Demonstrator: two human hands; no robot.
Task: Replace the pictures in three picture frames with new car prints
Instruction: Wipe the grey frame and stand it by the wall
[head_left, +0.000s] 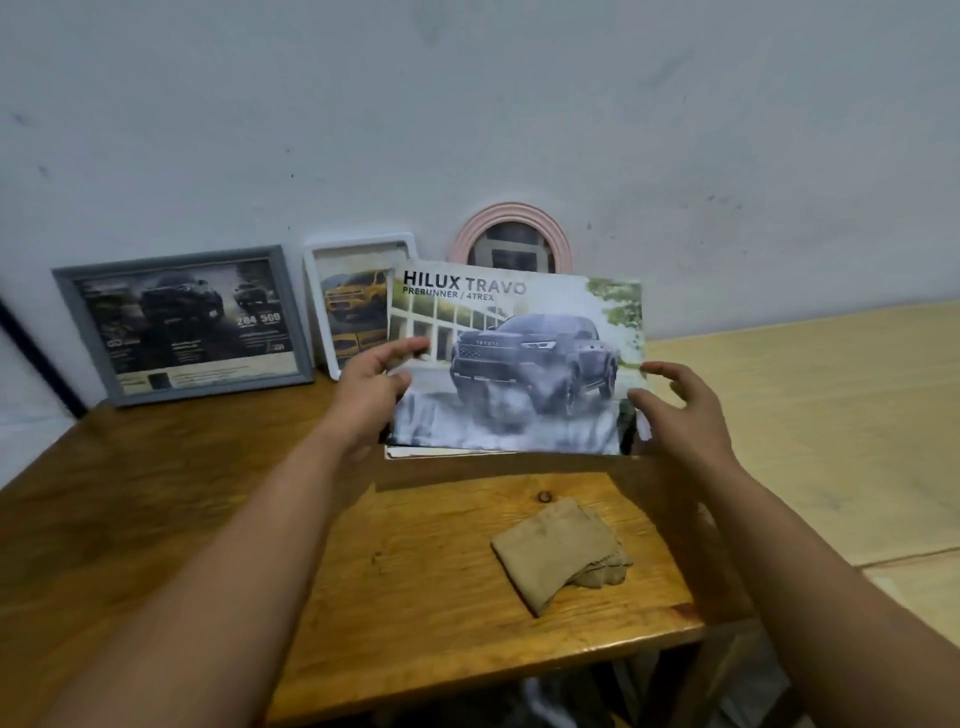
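My left hand (371, 389) grips the left edge of a Hilux Travo car print (519, 364), thumb on its front, holding it up over the table. My right hand (675, 410) hovers at the print's right edge with fingers spread and loosely curved, not clearly holding it. Behind the print, three frames lean on the wall: a grey frame (182, 322) with a dark car picture, a white frame (353, 301) with a yellow car picture, and a round pink frame (511, 244), partly hidden. More paper sheets (441, 453) lie under the print.
A folded tan cloth (561, 551) lies on the brown wooden table (208, 493) near its front edge. A lighter wooden surface (805, 415) adjoins on the right. A dark bar (36, 358) leans at the far left against the pale wall.
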